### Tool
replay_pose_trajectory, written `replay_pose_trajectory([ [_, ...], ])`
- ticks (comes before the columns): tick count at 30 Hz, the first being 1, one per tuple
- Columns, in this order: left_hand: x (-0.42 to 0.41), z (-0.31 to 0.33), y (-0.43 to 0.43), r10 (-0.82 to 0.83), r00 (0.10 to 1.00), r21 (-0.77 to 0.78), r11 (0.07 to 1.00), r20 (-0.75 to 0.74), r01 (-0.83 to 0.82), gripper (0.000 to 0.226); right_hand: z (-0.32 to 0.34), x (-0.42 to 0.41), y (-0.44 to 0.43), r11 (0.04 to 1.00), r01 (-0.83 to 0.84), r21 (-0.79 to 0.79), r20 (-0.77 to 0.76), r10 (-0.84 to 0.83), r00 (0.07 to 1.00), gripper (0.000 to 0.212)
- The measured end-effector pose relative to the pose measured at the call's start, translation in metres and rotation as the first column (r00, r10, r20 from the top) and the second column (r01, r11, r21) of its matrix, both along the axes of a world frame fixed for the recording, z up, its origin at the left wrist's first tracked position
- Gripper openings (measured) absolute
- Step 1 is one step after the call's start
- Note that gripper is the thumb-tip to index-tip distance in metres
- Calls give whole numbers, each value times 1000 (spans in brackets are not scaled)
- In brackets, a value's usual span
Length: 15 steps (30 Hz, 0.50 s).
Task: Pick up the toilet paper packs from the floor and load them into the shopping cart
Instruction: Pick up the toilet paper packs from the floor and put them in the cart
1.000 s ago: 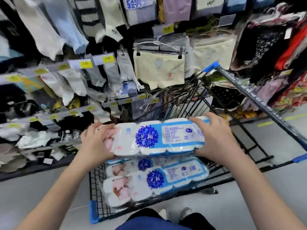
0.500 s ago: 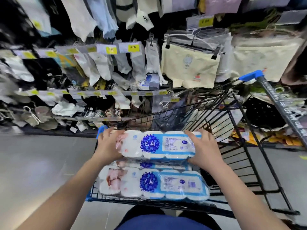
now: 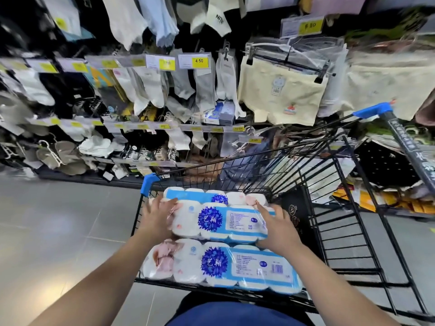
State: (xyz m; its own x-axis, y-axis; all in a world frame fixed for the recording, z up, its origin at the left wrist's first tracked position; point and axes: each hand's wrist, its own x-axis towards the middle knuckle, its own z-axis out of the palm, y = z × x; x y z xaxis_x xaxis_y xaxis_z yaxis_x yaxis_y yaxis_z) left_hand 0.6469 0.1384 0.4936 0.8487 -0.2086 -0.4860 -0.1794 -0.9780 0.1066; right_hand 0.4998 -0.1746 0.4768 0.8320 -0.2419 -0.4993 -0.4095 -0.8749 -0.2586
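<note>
Three white and blue toilet paper packs lie side by side in the black wire shopping cart [image 3: 341, 241]. The middle pack [image 3: 219, 220] sits between the far pack [image 3: 200, 195] and the near pack [image 3: 223, 267]. My left hand [image 3: 155, 215] touches the middle pack's left end with its fingers spread and straight. My right hand [image 3: 277, 228] wraps the pack's right end, fingers lying over the top and thumb along its lower edge. No pack on the floor is in view.
Racks of hanging socks [image 3: 204, 90] and underwear [image 3: 282, 95] with yellow price tags stand just beyond the cart. The cart's handle [image 3: 410, 156] with a blue cap rises at the right. Grey tiled floor [image 3: 58, 231] lies to the left.
The pack held above the cart has come down into the basket between the other two. My left hand's fingers have spread off its end. The view has tilted down and closer.
</note>
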Motion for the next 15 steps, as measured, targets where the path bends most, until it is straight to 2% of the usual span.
replay_pose_trajectory([
  [5,3,0,-4,-70,988,107,991,-136,85,105,-12,4,2,1000,4,-10,-89,-5,996,117],
  [10,11,2,-3,-48,982,95,993,-183,66,117,-17,8,-1,1000,19,-15,-105,-20,994,122],
  [12,14,6,-5,-56,980,101,992,-193,77,118,-17,10,-1,1000,20,-16,-87,-21,996,120],
  [15,20,9,-9,-111,984,92,988,-143,125,105,-16,11,2,1000,19,12,-3,-19,1000,106],
])
